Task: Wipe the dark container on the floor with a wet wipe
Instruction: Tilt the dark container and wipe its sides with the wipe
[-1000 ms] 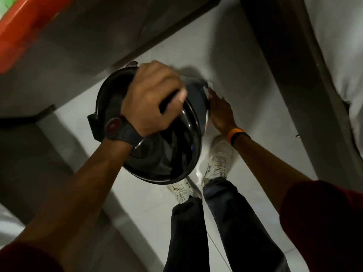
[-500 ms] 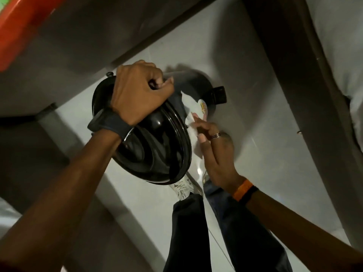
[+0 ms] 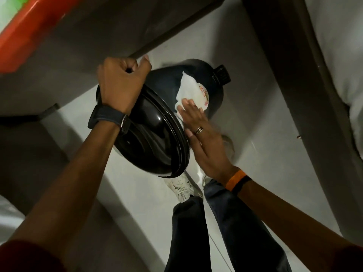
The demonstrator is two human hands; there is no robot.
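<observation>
The dark container (image 3: 157, 138) is a glossy black pot with a lid, held tilted above the floor. My left hand (image 3: 120, 85) is closed in a fist around the handle at its upper edge. A white wet wipe (image 3: 186, 91) lies pressed against the pot's dark side, beside a round white label (image 3: 204, 95). My right hand (image 3: 202, 134) lies flat with its fingers extended, fingertips on the lower part of the wipe. A black side handle (image 3: 223, 74) sticks out at the pot's far end.
My legs in dark trousers (image 3: 196, 232) and white shoes (image 3: 181, 187) stand on the pale floor (image 3: 255, 154) under the pot. A grey ledge (image 3: 98, 36) with an orange strip (image 3: 29, 36) runs overhead on the left. A dark frame (image 3: 284, 95) and white fabric are at right.
The pot has been tilted further, showing more of its side and the label. My right hand has flattened and slid up the side with the wipe. My left fist has stayed on the handle.
</observation>
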